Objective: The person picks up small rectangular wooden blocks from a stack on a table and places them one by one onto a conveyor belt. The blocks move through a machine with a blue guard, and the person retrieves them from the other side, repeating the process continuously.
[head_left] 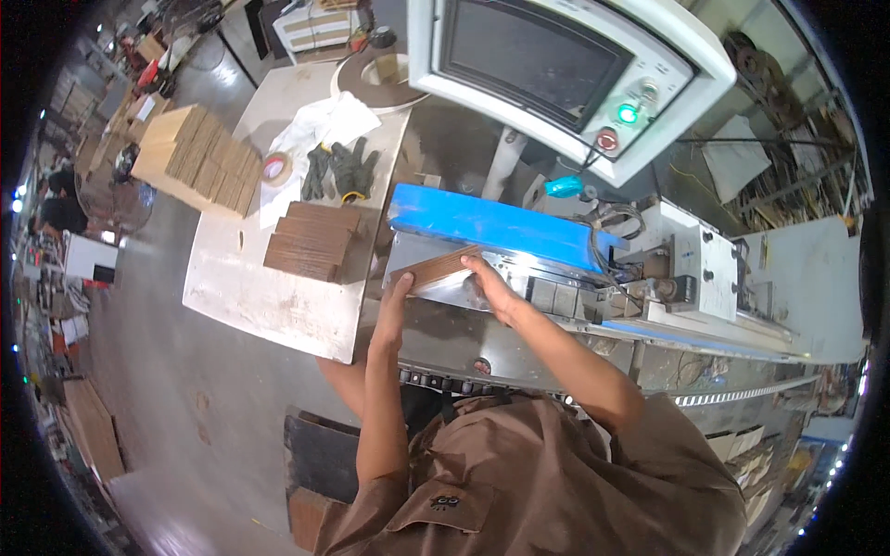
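Observation:
A brown wood-grain strip (443, 268) lies slantwise over the metal bed (451, 295) of a machine. At its near left end, my left hand (397, 295) grips it with the thumb on top. My right hand (493, 289) holds the far right end, thumb and fingers closed on it. Just behind the strip runs a long blue guard (491, 222). To the left, a stack of similar brown wooden pieces (313, 239) sits on a pale table. The undersides of my fingers are partly hidden.
A control panel (565, 65) with a dark screen, green lit button and red knob stands ahead. The pale table (278, 310) also bears dark gloves (340, 171), a tape roll (276, 169), white cloth (324, 125) and stacked light boards (199, 162). Cables (619, 222) hang at the right.

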`<state>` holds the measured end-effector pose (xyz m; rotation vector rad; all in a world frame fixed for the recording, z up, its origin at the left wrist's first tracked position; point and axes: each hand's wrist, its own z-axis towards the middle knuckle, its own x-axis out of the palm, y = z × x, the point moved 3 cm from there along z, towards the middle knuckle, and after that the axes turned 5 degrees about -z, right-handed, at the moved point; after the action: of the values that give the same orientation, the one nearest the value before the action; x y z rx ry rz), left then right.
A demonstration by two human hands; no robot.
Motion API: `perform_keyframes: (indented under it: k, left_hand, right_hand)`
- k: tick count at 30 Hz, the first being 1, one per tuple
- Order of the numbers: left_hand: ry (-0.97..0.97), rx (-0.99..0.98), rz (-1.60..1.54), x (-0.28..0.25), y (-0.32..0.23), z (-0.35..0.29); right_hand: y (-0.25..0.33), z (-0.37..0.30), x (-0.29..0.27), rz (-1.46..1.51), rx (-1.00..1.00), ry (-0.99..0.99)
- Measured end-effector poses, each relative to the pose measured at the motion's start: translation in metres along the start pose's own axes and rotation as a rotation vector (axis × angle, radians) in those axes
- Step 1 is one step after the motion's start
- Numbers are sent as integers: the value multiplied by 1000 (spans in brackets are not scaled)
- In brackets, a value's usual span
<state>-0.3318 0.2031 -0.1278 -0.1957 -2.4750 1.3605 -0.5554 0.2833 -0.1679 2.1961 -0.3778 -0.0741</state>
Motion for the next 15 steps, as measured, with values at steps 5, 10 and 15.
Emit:
perform_keyframes:
  k: [5, 10, 15]
  left_hand:
    - [-47, 53, 47, 10, -5, -6]
    - [-268, 764, 610, 26, -21, -44]
    - [-15, 1005, 1145, 69, -50, -47]
  right_hand:
    - [6, -13, -8, 13, -46, -55]
    - [-23, -68, -29, -52, -188, -62]
    - [-6, -184, -68, -408, -481, -12]
